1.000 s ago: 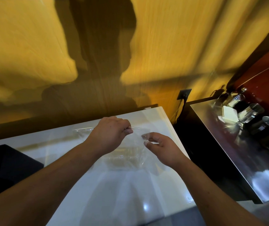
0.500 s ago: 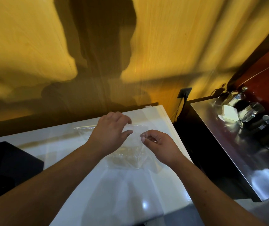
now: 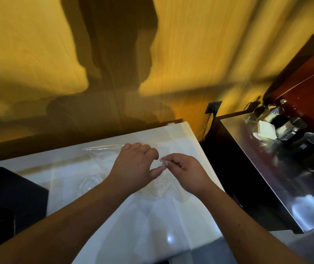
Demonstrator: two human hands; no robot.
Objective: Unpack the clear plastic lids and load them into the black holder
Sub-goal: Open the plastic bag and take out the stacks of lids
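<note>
Two bare forearms reach in from the bottom over a glossy white bench (image 3: pixel 143 235). Mid-bench lies a clear bag (image 3: pixel 99 155), flat, with faint ring outlines of lids (image 3: pixel 89 184) inside. The right hand (image 3: pixel 188 172) pinches a bit of film between thumb and forefinger, likely to part the bag's top. The left hand (image 3: pixel 135 166) sits just beside it on the bag, fingers curled and thumb stretched toward the right hand, probably steadying. Whether it grips the film cannot be told. The bag's long axis runs left to right, with its crimped top edge facing the yellow wall (image 3: pixel 190 54). The black holder (image 3: pixel 9 197) stands at the left, near the bag. At the far right, a steel counter (image 3: pixel 266 168) carries metal jugs (image 3: pixel 289 128).
</note>
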